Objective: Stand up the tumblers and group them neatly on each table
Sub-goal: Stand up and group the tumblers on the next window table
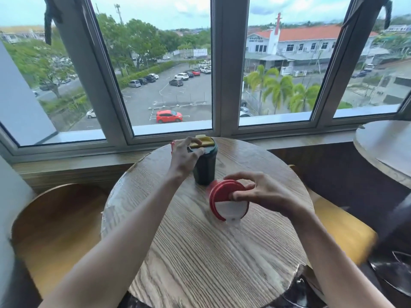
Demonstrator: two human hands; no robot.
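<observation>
My left hand (pixel 185 155) clamped on lid of dark green tumbler (pixel 204 167), upright at far side of round wooden table (pixel 200 252); my right hand (pixel 264 193) grips red-lidded tumbler (pixel 229 200), tilted, near table centre, just beside green one; motion blur there

So the round wooden table (pixel 200 252) is the anchor here. A dark green tumbler with a yellow lid (pixel 205 165) stands upright on its far side, toward the window. Nearer and to the right, a red-lidded tumbler (pixel 228 200) sits tilted. Another round table (pixel 382 150) is off right.
</observation>
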